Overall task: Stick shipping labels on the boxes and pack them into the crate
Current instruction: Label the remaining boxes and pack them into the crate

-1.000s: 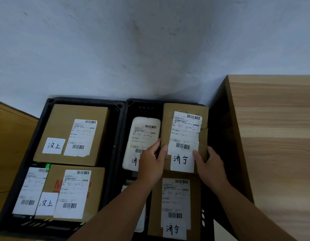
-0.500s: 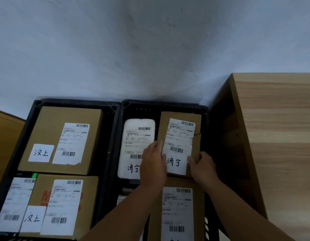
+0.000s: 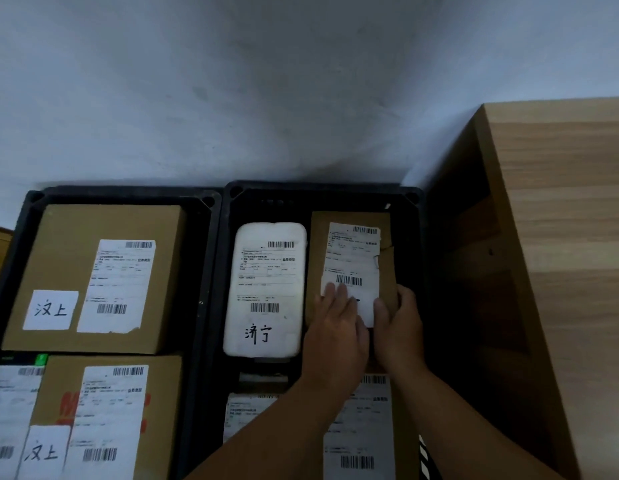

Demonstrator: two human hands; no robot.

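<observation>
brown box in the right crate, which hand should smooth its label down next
Left. The left hand lies flat on the label; the right hand grips the brown box at its right edge, probably steadying it.

Grey wall (image 3: pixel 232 81), wooden cabinet (image 3: pixel 561 237) at right

Box (image 3: pixel 317 258) in right crate (image 3: pixel 322 188), pouch (image 3: pixel 264 289) just left; left crate (image 3: pixel 121 194) alongside.
</observation>
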